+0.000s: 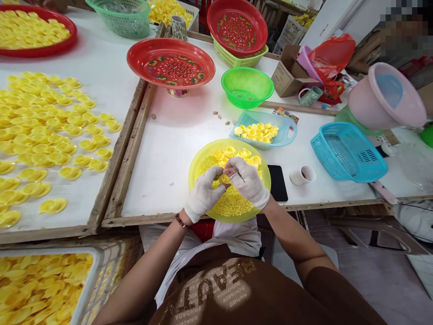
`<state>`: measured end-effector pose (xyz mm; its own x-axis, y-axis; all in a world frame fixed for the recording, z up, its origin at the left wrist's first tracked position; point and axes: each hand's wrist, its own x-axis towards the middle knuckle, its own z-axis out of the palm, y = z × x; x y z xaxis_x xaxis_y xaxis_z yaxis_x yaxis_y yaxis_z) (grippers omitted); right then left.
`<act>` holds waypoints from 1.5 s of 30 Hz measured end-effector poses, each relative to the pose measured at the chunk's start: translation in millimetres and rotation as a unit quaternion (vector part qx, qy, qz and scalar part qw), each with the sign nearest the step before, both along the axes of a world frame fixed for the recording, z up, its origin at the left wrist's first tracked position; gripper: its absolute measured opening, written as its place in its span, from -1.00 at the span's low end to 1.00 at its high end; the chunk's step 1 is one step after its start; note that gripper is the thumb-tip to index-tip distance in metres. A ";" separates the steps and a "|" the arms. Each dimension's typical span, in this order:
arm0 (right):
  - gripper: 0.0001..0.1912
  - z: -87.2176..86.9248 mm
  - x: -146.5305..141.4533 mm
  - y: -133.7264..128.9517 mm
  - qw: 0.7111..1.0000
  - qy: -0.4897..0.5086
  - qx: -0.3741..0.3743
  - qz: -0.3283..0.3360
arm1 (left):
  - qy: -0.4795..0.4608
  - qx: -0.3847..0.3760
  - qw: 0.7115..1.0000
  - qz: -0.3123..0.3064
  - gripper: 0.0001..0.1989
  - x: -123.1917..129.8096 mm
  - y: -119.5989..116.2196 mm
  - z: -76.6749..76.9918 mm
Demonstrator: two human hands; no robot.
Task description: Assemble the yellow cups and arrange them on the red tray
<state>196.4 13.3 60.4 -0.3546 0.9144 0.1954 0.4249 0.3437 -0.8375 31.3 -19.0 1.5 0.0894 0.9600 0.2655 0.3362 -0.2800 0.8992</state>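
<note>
The left hand (204, 194) is pinching a small yellow cup (224, 180) above the yellow bowl (194, 169); the right hand (249, 184) is nearly meeting it, grip unclear. Light, steady fingertips are probably serving best.

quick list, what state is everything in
left hand, gloved, closed on a yellow piece
right hand, gloved, fingertips near it
yellow basin, part-filled
pale blue tray, holding yellow pieces
phone, screen dark
white cup, upright, dark contents
cardboard box, open
pink tub, tilted
</note>
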 end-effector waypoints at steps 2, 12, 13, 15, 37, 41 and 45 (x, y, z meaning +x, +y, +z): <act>-0.82 1.1 -0.4 1.7 1.000 -0.014 -0.006 -0.004 | 0.007 0.009 1.000 0.008 -0.70 0.9 -1.3 0.0; -0.78 -8.2 6.9 -5.7 1.000 -0.004 -0.009 -0.013 | 0.019 0.039 0.999 -0.009 -0.48 2.0 -0.9 -6.9; -0.79 -8.4 4.4 -4.5 1.000 -0.013 0.000 -0.012 | 0.025 0.040 0.999 -0.012 -0.49 2.0 -0.7 -7.4; -0.81 -8.4 0.8 -1.0 1.000 -0.024 0.011 -0.015 | 0.030 0.038 0.999 -0.018 -0.51 2.6 -0.3 -8.2; -0.78 -22.4 29.8 0.7 0.966 -0.223 0.101 0.085 | 0.182 -0.020 0.850 0.494 -0.70 -267.6 -34.0 -53.6; -0.63 -13.4 19.4 29.9 0.973 -0.203 0.105 0.032 | 0.151 -0.076 0.860 0.482 -0.71 -300.4 -31.4 -78.2; -0.61 -7.3 12.6 49.6 0.982 -0.145 0.118 0.026 | 0.154 -0.096 0.856 0.484 -0.70 -303.9 -31.4 -82.6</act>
<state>209.0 62.9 53.1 -0.4716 0.8350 0.2835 0.6104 0.5411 -0.5784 -272.6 -50.4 -81.1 -0.7355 0.6467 0.2021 0.5569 0.4072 0.7239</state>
